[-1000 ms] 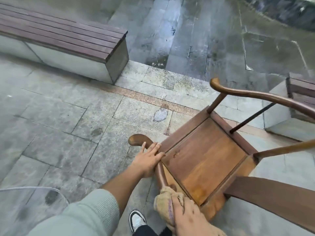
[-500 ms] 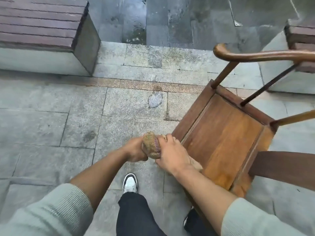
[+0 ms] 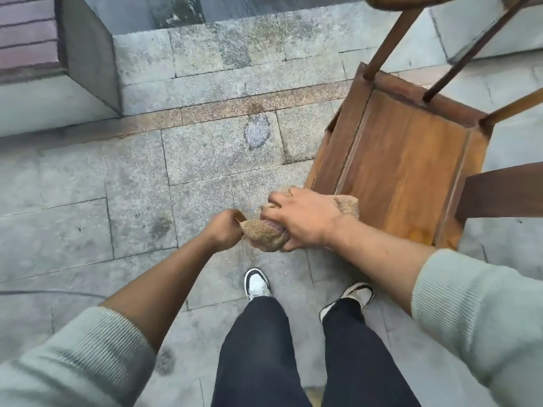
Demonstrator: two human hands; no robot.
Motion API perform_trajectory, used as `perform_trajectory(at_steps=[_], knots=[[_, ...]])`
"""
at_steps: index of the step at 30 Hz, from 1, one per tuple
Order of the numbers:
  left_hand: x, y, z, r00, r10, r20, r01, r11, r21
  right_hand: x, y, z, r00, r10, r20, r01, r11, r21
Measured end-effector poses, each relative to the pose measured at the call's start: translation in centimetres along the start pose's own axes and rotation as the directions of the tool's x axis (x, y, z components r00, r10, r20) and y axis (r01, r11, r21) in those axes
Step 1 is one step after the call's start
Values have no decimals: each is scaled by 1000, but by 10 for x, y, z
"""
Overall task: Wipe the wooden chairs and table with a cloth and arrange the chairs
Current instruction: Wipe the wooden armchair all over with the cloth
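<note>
Since half a second ago my view has tipped down, so the wooden chair (image 3: 402, 160) sits higher in frame and both my shoes show below it. At the chair's near front corner my right hand (image 3: 302, 218) curls over the tan cloth (image 3: 264, 233), gripping it, and my left hand (image 3: 224, 230), just left of that corner, pinches the cloth's end.

I see the chair (image 3: 405, 160) standing on the paved floor (image 3: 141, 177) to my front right, its seat's near-left corner just beside my hands. The cloth (image 3: 264, 233) hangs between them: my left hand (image 3: 224, 230) pinches its left end, my right hand (image 3: 302, 218) lies over its right part. The bench (image 3: 35, 69) sits far left, well apart. My shoes (image 3: 257, 284) stand on the floor below the hands.
</note>
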State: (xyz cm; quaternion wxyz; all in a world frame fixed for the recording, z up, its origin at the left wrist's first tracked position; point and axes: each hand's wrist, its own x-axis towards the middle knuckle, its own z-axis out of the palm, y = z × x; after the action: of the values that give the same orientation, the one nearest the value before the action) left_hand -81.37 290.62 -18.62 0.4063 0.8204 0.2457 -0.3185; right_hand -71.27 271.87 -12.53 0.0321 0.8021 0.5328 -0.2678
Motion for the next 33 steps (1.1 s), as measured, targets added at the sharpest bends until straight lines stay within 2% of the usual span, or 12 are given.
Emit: perform_trajectory(at_steps=[2, 5, 9, 12, 15, 18, 20, 23, 27, 30, 33], knots=[[-2, -14, -8, 998, -56, -21, 55, 997, -49, 6, -7, 1, 999, -27, -45, 32, 993, 112], [-2, -15, -22, 997, -55, -62, 48, 993, -104, 17, -5, -1, 981, 116, -155, -44, 913, 405], [11, 25, -12, 990, 29, -135, -49, 987, -153, 5, 12, 0, 895, 417, -159, -198, 691, 696], [18, 72, 1, 987, 108, -121, -123, 985, -121, -21, 35, 7, 758, 641, -120, -254, 460, 851], [30, 121, 13, 976, 193, -101, -194, 981, 3, -62, 69, 29, 634, 773, -7, -342, 289, 894], [56, 173, 31, 963, 258, -78, -248, 961, 124, -107, 122, 54, 546, 833, 94, -439, 188, 878], [76, 205, 44, 951, 301, -73, -281, 938, 201, -127, 159, 66, 461, 879, 123, -444, 108, 889], [110, 246, 73, 938, 330, -102, -291, 914, 284, -148, 213, 89, 329, 934, 142, -371, -10, 929], [155, 293, 114, 941, 312, -130, -259, 913, 316, -168, 276, 115, 167, 976, 137, -302, -81, 950], [180, 313, 144, 957, 256, -138, -197, 918, 344, -183, 315, 135, 81, 990, 115, -356, -79, 931], [194, 310, 159, 962, 246, -121, -164, 869, 467, -185, 345, 149, 1, 998, 65, -406, -59, 912]])
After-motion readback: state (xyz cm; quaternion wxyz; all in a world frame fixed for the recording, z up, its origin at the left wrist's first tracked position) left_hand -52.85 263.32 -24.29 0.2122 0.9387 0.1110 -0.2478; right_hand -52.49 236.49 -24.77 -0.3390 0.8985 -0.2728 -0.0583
